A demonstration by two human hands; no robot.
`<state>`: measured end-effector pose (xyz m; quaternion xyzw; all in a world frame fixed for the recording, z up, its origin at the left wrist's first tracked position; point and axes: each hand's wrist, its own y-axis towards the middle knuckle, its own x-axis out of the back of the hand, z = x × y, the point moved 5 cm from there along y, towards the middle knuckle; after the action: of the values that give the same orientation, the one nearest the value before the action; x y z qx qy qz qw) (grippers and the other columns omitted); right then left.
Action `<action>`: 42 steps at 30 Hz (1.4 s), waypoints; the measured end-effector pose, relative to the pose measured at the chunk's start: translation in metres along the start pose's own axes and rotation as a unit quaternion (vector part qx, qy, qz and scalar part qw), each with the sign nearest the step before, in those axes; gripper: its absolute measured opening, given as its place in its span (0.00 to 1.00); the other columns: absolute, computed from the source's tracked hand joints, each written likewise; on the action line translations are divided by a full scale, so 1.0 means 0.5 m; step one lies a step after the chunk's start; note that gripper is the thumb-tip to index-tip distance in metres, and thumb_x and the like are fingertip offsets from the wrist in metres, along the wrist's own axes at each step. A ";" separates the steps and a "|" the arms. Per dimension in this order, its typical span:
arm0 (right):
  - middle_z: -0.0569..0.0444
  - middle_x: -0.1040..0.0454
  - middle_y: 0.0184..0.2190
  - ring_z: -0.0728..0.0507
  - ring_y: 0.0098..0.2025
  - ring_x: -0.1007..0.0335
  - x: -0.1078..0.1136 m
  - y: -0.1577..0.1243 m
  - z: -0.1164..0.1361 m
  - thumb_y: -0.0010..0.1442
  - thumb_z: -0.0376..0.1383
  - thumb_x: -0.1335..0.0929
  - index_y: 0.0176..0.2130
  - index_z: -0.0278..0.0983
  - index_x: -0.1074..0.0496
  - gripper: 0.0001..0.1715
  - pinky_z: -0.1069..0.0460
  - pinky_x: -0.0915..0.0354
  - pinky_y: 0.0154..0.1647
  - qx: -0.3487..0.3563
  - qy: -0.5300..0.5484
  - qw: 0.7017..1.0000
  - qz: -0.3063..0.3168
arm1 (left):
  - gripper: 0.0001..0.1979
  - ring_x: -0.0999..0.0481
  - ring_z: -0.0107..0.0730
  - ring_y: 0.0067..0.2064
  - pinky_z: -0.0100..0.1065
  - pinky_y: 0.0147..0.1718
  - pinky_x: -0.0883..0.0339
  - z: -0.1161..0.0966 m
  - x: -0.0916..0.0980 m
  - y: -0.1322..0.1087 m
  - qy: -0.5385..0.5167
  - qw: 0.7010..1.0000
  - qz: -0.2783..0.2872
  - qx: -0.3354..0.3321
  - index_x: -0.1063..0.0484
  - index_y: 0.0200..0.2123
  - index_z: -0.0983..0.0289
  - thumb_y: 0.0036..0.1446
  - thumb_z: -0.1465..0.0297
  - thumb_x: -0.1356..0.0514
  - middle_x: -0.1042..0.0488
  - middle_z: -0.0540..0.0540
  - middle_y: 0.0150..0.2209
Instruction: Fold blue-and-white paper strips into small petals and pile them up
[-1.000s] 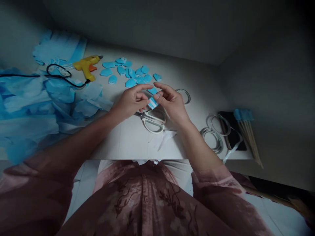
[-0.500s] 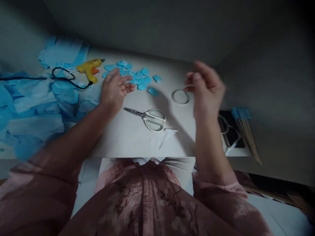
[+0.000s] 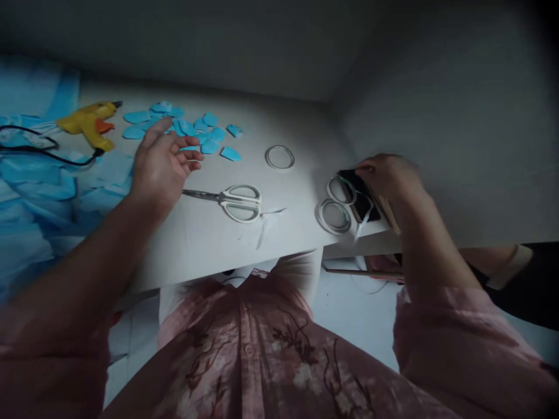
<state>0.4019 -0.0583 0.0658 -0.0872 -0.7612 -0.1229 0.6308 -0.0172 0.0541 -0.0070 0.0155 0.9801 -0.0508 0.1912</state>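
Observation:
My left hand point(image 3: 161, 160) rests on the white table point(image 3: 279, 227) with its fingers loosely spread, beside several blue paper petals point(image 3: 192, 129). It holds nothing. My right hand point(image 3: 388, 177) has reached to the table's right end and lies over the wooden sticks point(image 3: 386, 206) and a black phone point(image 3: 356, 189). Its fingers are curled down onto them; what they grip is hidden. White-handled scissors point(image 3: 231, 201) lie between my hands.
A yellow glue gun point(image 3: 89, 121) with a black cord lies at the far left, above heaps of blue crepe paper point(image 3: 39, 192). One wire ring point(image 3: 279, 157) lies mid-table, and more rings point(image 3: 336, 212) sit by the phone. Another person's sleeve point(image 3: 519, 279) shows at the right.
Both hands let go of the small blue piece they held together. My left hand moved to the petals, while my right swung up and then down to the sticks and phone.

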 end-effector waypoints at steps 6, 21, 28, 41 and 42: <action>0.41 0.18 0.45 0.42 0.39 0.29 -0.061 0.019 0.013 0.63 0.43 0.28 0.48 0.38 0.18 0.17 0.48 0.45 0.35 0.038 -0.017 0.999 0.020 | 0.20 0.29 0.34 0.35 0.41 0.37 0.37 0.004 -0.013 -0.009 0.038 0.999 0.033 0.003 0.31 0.42 0.49 0.47 0.61 0.28 0.24 0.43 0.29; 0.48 0.18 0.40 0.40 0.37 0.28 0.138 -0.014 0.136 0.63 0.38 0.29 0.42 0.42 0.19 0.08 0.48 0.44 0.35 0.132 0.059 0.984 -0.100 | 0.09 0.27 0.30 0.29 0.36 0.27 0.36 -0.015 -0.058 -0.049 0.079 0.990 0.109 -0.044 0.24 0.41 0.54 0.55 0.67 0.33 0.22 0.48 0.29; 0.50 0.19 0.40 0.39 0.42 0.24 0.157 -0.031 0.328 0.64 0.38 0.30 0.42 0.39 0.21 0.08 0.47 0.38 0.38 0.252 0.133 0.950 -0.130 | 0.19 0.20 0.34 0.35 0.33 0.31 0.28 -0.006 -0.092 -0.078 0.166 0.952 0.245 -0.080 0.20 0.43 0.65 0.59 0.55 0.35 0.17 0.59 0.39; 0.49 0.20 0.39 0.38 0.45 0.26 0.188 -0.036 0.443 0.67 0.37 0.32 0.42 0.41 0.21 0.08 0.47 0.39 0.39 0.340 0.150 0.922 -0.108 | 0.17 0.20 0.35 0.35 0.34 0.40 0.28 -0.012 -0.091 -0.076 0.215 0.936 0.250 -0.124 0.20 0.27 0.64 0.60 0.57 0.36 0.18 0.56 0.29; 0.49 0.19 0.40 0.38 0.46 0.26 0.192 -0.034 0.440 0.66 0.37 0.32 0.43 0.40 0.21 0.08 0.47 0.39 0.39 0.339 0.137 0.923 -0.116 | 0.17 0.21 0.34 0.34 0.33 0.38 0.29 -0.012 -0.090 -0.075 0.223 0.936 0.240 -0.130 0.20 0.27 0.64 0.59 0.57 0.35 0.19 0.56 0.29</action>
<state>0.1724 -0.0114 0.1206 0.2389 -0.6684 0.0594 0.7018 0.0202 0.0168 0.0190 0.2359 0.9628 0.1293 -0.0259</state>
